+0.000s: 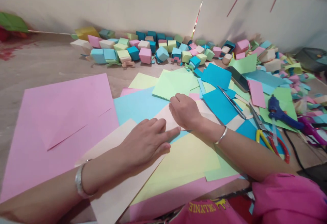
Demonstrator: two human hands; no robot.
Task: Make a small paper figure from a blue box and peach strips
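My left hand (148,140) presses on a long pale peach sheet of paper (114,186), its index finger stretched out along the paper's edge and the thumb apart below. My right hand (185,111) is closed just beyond it, its curled fingers at the pale sheet; what lies inside the fingers is partly hidden. Beneath are a light blue sheet (138,105), a yellow sheet (184,159) and a pink sheet (163,202). Green sheets (173,82) lie just past my right hand. A large pink sheet (68,122) with a slit lies left.
Right of my hands lie a craft knife (231,102), scissors (267,132) with red and yellow handles, a blue glue gun (283,113) and a dark phone (238,78). Many small folded paper boxes (145,55) line the wall (127,6).
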